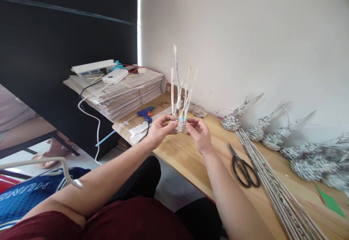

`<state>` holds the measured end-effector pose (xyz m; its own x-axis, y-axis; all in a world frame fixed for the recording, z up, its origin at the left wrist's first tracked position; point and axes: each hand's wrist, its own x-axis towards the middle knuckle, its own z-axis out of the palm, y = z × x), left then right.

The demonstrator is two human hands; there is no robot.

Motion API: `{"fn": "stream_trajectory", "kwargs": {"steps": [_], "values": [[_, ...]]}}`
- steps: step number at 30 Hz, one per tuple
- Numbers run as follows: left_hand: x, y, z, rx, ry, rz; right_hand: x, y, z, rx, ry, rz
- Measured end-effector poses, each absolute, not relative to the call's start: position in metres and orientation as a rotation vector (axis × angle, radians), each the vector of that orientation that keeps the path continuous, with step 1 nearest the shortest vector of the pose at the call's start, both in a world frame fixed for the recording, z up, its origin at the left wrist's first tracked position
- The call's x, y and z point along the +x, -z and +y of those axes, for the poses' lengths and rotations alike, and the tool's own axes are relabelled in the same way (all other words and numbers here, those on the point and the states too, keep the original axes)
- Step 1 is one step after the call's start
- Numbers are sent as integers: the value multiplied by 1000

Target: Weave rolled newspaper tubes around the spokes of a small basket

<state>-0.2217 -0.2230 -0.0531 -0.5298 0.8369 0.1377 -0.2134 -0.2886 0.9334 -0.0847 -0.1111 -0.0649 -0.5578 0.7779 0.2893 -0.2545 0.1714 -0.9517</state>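
Observation:
A small round piece woven from rolled newspaper tubes (180,125) is held up in front of me, over the table's near edge. Several paper tubes stick up from it, one taller than the others. My left hand (161,129) grips its left side between thumb and fingers. On the opposite side, my right hand (199,133) pinches the rim with thumb and fingertips. The underside of the piece is partly hidden by the fingers.
Black-handled scissors (244,167) lie right of my arm beside a bundle of long paper tubes (272,182). Finished woven pieces (275,140) line the wall. A blue glue gun (145,113) rests near stacked newspapers (131,96) with a white power bank (116,76) on top.

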Motion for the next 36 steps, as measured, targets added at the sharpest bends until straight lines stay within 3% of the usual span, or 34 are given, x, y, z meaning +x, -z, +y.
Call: {"fn": "stream_trajectory", "kwargs": {"steps": [17, 29, 36], "values": [[-223, 61, -206, 950, -1780, 1190, -83, 74, -118, -426, -906, -1905], [-230, 53, -216, 897, -1764, 1221, -89, 67, -133, -406, -779, -1943], [-226, 53, -228, 937, -1698, 1263, -82, 69, -160, -635, -973, -1854]]}}
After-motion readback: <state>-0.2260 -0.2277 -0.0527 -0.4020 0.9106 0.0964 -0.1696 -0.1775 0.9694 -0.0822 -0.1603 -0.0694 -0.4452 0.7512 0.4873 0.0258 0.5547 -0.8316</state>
